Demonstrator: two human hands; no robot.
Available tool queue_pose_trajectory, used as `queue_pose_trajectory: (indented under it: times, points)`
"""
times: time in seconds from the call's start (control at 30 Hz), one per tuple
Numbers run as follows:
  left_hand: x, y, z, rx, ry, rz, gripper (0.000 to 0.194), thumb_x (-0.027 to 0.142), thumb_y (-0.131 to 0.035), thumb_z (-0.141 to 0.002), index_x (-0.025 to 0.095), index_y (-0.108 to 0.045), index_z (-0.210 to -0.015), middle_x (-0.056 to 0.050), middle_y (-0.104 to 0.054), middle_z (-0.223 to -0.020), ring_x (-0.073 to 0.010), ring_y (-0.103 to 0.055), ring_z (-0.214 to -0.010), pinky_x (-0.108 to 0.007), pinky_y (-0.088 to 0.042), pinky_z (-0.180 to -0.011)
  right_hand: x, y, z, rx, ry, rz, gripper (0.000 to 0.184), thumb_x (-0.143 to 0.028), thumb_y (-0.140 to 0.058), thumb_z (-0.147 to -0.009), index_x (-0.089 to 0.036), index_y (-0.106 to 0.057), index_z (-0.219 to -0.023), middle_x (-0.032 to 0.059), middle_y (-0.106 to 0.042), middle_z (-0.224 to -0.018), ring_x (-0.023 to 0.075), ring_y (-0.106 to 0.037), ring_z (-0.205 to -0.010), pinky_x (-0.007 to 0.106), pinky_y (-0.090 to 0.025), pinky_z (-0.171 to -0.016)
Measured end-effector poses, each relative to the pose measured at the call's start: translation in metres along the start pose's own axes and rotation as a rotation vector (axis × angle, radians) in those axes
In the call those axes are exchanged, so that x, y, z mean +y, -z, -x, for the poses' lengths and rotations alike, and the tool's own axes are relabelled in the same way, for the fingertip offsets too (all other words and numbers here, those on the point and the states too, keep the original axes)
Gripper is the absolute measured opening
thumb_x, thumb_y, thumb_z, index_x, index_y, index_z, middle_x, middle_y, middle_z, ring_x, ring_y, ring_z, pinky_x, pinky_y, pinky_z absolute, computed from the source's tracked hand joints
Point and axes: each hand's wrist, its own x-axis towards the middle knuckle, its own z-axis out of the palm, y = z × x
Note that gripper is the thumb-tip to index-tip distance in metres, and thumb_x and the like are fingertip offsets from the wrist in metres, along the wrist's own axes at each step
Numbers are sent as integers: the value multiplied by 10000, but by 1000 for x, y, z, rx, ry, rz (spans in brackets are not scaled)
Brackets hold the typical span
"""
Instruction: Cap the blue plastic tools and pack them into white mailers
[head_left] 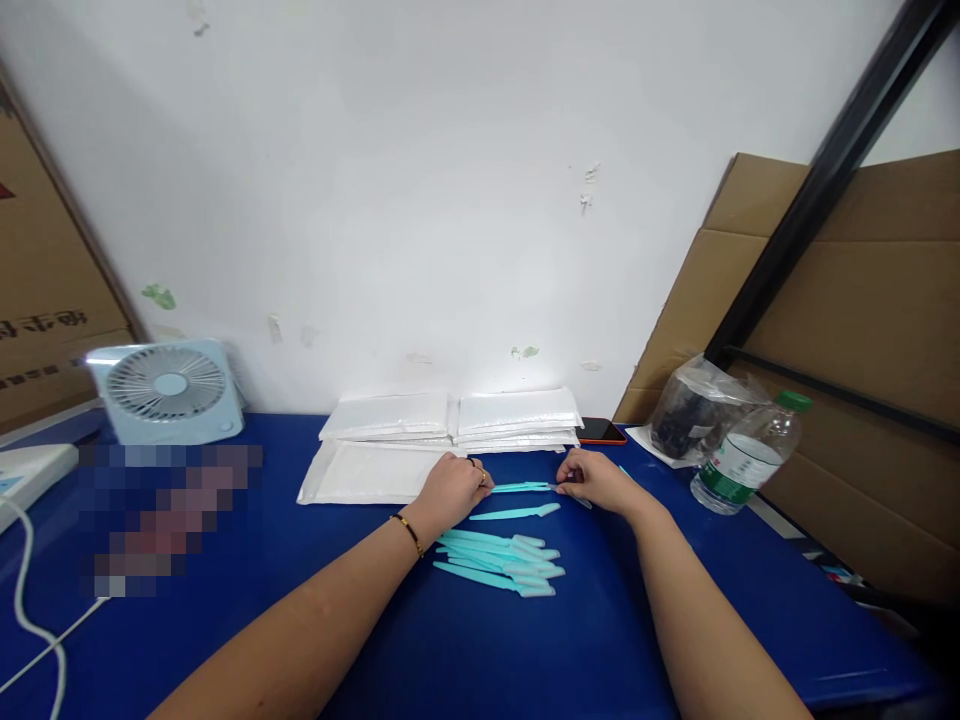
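Note:
Turquoise eyebrow razors [520,487] lie level between my two hands, above the blue table [600,640]. My left hand [456,487], with a ring and a dark bracelet, pinches their handle ends. At the blade ends, the fingers of my right hand [589,478] are closed; a small greyish piece shows under them, too small to make out. Just nearer to me lies a single eyebrow razor [517,512]. Below it is a loose pile of several eyebrow razors [495,560], blades pointing right, partly behind my left wrist.
White padded packets [382,470] are stacked against the wall behind my hands. A phone [602,431] lies right of them. Further right stand a plastic bag with dark contents [686,410] and a water bottle [739,465]. A light blue fan [169,390] and a white cable [30,600] are at left.

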Motion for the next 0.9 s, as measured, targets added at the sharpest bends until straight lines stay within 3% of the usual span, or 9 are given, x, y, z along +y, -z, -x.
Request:
queue_pose_trajectory:
  times: [0.17,0.23,0.33,0.5,0.67,0.77,0.83,0.9]
  points:
    - [8,10,6,79,13,81,172,380,-573,-816,256,-673,-881,16,-663,-831,-159,-585,-837,-275,-352,-739,-20,3,5,-104,127,-105,205,-353,-685,-680,-177,-690,-785,22,-586,-772,132,-526,-679,229,-397,-605]
    - [13,9,6,40,-37,117,204,438,-618,-768,260,-679,-848,27,-659,-789,-153,-588,-798,-265,-357,-715,-27,-2,4,-173,141,-102,227,-356,-730,-628,-183,-704,-772,19,-581,-773,134,-534,-687,225,-395,-603]
    - [16,4,4,-59,-85,148,140,369,-645,-755,243,-692,-794,34,-677,-786,-137,-596,-734,-246,-369,-679,-28,-8,1,-217,124,-75,200,-351,-739,-614,-190,-709,-728,10,-571,-747,125,-528,-659,215,-382,-571]
    - [8,1,1,-70,-13,88,164,263,-576,-802,207,-690,-697,4,-697,-792,-147,-603,-723,-252,-382,-692,-14,-3,2,-186,41,-45,148,-304,-723,-623,-185,-697,-706,9,-597,-738,126,-537,-653,215,-386,-572]
    - [3,15,3,-35,32,151,146,350,-627,-752,226,-695,-786,17,-683,-753,-143,-602,-740,-229,-381,-661,-19,7,7,-98,15,-59,205,-347,-718,-633,-179,-693,-748,25,-617,-762,139,-545,-671,225,-395,-580]
    - [8,25,6,-169,-1,277,178,391,-653,-709,231,-700,-771,24,-677,-738,-120,-601,-681,-197,-373,-577,-37,3,9,-174,123,-104,179,-354,-668,-696,-181,-697,-735,20,-595,-753,123,-529,-651,220,-394,-580]
    - [11,28,8,-294,-3,328,173,392,-688,-663,237,-702,-738,34,-672,-689,-111,-592,-617,-192,-354,-514,-48,-4,9,-271,181,-109,181,-353,-689,-671,-185,-700,-736,13,-581,-739,117,-519,-644,211,-388,-565]
    - [14,28,9,-346,26,329,161,380,-709,-640,235,-698,-709,37,-668,-647,-112,-583,-578,-197,-331,-471,-56,-11,9,-347,204,-98,186,-331,-713,-634,-185,-695,-748,6,-574,-736,113,-511,-633,201,-379,-538]
